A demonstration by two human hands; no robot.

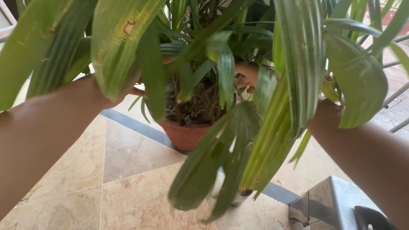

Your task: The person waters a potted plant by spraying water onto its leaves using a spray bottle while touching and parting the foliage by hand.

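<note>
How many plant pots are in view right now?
1: a terracotta pot on the tiled floor, at centre under the palm leaves, between both forearms. The foliage may hide others behind.

Two hands are counted, left hand (128, 87) at about 9 o'clock and right hand (247, 76) around 1 o'clock. One pot (184, 135) and one plant (221, 64) are seen, plus one metal box (328, 206) at 5 o'clock.
</note>
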